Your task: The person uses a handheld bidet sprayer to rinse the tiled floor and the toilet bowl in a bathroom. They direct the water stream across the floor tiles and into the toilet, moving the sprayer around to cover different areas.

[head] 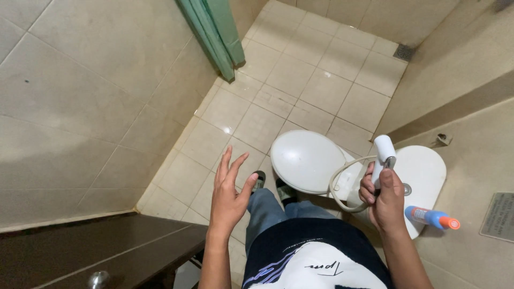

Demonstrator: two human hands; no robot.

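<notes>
Sprayer [383, 151] | your right hand [381, 195] pinches its handle, nozzle up over the tank [425, 171] | left hand [229, 192] spread — free, balancing | toilet lid [305, 160] shut.

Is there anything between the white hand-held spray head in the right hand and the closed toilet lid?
Nothing visible. The right hand holds the white hand-held spray head just right of the closed white oval toilet lid; only its own pale hose loops between them. The left hand hangs open, apart.

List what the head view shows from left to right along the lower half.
Door knob → left hand, open and empty → toilet lid → right hand holding the white sprayer → blue bottle with an orange cap.
</notes>
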